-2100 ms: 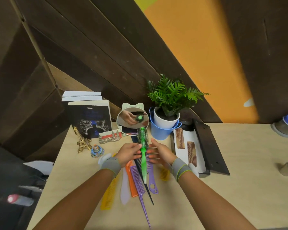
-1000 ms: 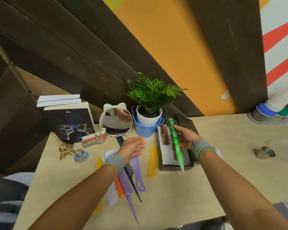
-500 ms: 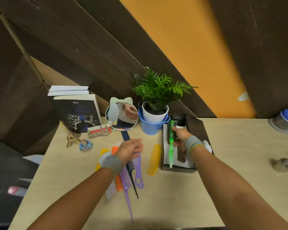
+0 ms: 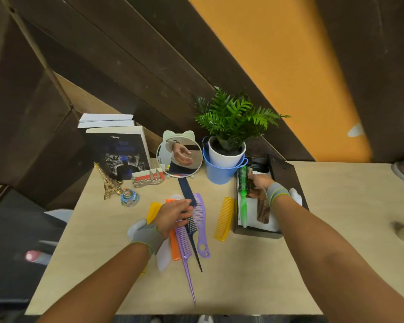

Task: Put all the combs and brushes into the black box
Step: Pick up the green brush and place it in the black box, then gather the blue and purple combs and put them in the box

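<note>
In the head view, the green round bristle brush (image 4: 243,194) is laid inside the black rectangular box (image 4: 287,180), just beside the loosely opened right hand (image 4: 258,185). The left hand (image 4: 173,214) is spread flat on the purple, navy and orange plastic combs (image 4: 191,227).

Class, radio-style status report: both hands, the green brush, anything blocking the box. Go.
Right hand over black box, fingers by green brush lying inside. Left hand flat on comb pile. Yellow comb beside box. Nothing blocking.
</note>
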{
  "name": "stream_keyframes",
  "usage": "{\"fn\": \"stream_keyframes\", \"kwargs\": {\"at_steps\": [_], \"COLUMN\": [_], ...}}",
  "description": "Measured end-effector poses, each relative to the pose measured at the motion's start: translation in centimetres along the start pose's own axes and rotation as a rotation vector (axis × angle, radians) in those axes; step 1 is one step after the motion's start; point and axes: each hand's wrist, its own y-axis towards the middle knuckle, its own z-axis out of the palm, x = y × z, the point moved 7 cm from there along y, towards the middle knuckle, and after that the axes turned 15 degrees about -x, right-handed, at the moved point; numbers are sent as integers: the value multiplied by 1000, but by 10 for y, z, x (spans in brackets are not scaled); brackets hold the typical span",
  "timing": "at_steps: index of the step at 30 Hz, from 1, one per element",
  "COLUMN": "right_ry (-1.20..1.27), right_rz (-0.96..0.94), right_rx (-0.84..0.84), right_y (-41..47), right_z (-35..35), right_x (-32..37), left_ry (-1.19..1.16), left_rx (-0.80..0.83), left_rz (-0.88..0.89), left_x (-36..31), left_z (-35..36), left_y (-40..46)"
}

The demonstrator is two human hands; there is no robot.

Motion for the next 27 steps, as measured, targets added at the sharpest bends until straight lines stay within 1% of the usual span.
{"fn": "stream_keyframes", "kwargs": {"at_steps": [3,6,8,11,15,18,20,23,25,27], "right_ry": [2,54,122,227,365,420,366,219,145,100], "right_rz": [-16,-11,-23,-76,-54,-64,-118,-254,-332,-372], "right_rx": [-8,-29,-74,-183,-127,-167,-210,-305,-292,-216], "right_y": [-9,-22,-32,-45,-60,-72,-79,-96,-107,-115], "right_z": [-5,-12,-19,-27,-9,-1,6,21,35,55], "right_x": [2,1,2,-1,-16,-25,-29,-34,-34,-34], "left_ry": [1,5,5,27,69,90,83,73,78,72], "left_rx": [10,23,32,49,54,18,-1,-23,-33,-39], "left_rz": [0,5,10,7,-13,-29,-41,-51,-49,-48], "left_x": [-3,-7,-9,-8,0,6,9,13,14,15], "left_z": [0,3,6,6,2,-11,-18,-30,-36,-43], "left_y": [-2,-5,-7,-9,-8,-6,-5,-3,-1,2]}}
